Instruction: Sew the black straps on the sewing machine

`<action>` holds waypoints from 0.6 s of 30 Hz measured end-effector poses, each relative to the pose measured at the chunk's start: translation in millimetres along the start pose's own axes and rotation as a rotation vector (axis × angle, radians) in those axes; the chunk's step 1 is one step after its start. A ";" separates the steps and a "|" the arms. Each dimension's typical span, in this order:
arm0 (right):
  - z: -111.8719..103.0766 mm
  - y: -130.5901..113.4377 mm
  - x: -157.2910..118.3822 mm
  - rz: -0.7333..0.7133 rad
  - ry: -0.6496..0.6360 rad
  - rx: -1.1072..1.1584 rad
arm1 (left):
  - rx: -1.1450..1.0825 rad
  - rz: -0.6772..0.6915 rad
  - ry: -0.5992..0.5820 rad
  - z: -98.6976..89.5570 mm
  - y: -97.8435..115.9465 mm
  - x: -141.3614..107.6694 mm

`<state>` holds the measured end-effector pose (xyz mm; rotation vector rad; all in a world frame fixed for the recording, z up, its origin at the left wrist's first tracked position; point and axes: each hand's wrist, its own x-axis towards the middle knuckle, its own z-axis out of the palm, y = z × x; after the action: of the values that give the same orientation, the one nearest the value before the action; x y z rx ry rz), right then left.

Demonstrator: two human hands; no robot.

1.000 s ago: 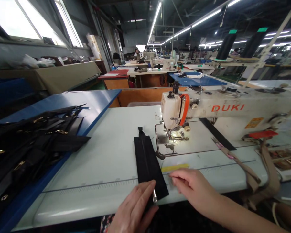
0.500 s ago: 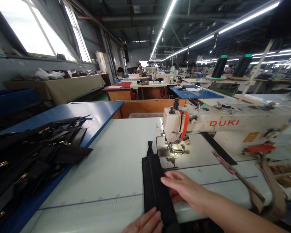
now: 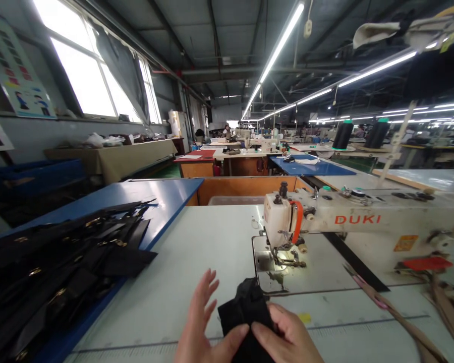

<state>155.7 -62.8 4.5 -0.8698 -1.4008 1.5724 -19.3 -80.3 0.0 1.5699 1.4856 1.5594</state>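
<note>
A black zippered strap piece is lifted over the near edge of the sewing table, its top end bunched and folded. My right hand grips it from the right, thumb in front and fingers partly hidden behind. The thumb of my left hand lies on the front of the strap, while its other fingers are spread upward beside it, holding nothing visible. Just beyond is the white sewing machine, its needle area lit and no fabric seen under the foot.
Black strap pieces with gold-coloured metal parts lie heaped on the blue table at left. Scissors with pink on them and brown straps lie on the right. A ruler line marks the white tabletop.
The strap piece lay flat with its zipper showing; now it is raised and folded between my hands. My left hand has come up with fingers spread. The view has tilted upward.
</note>
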 end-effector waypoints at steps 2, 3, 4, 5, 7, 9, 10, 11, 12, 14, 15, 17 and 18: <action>0.1 5.8 1.2 -0.008 0.029 -0.008 | -0.209 -0.219 -0.115 11.7 9.3 10.9; -0.3 8.2 1.7 -0.009 0.039 -0.016 | -0.269 -0.304 -0.172 15.8 13.9 14.6; -1.0 9.6 1.8 -0.010 0.044 -0.031 | -0.307 -0.371 -0.211 18.5 18.4 17.3; -2.1 9.9 1.4 -0.015 0.050 -0.055 | -0.334 -0.420 -0.228 19.9 22.6 19.0; -5.0 7.5 -0.5 -0.038 0.063 -0.126 | -0.382 -0.489 -0.224 20.2 29.5 20.4; -8.8 2.4 -2.6 -0.044 0.051 -0.195 | -0.418 -0.544 -0.234 18.9 34.1 20.4; -10.8 -0.6 -3.2 -0.031 0.036 -0.213 | -0.432 -0.562 -0.246 18.3 35.5 20.2; -12.7 -3.6 -3.3 -0.010 0.020 -0.216 | -0.443 -0.572 -0.259 17.8 36.4 19.9; -14.7 -6.7 -2.9 0.011 0.005 -0.203 | -0.448 -0.574 -0.270 17.4 36.8 19.6; -18.2 -12.8 -1.1 0.025 -0.007 -0.137 | -0.446 -0.567 -0.282 16.8 36.8 19.2; -19.7 -15.7 0.0 0.022 -0.012 -0.099 | -0.444 -0.565 -0.287 16.5 36.7 19.2; -22.0 -20.5 1.8 0.024 -0.012 -0.043 | -0.447 -0.570 -0.308 15.8 36.7 19.7; -22.6 -22.0 2.2 0.031 0.003 -0.032 | -0.452 -0.574 -0.324 15.5 37.0 20.3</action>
<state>178.3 -50.9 23.3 -0.9161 -1.4205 1.5753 3.0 -68.1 37.0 0.9635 1.1571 1.1344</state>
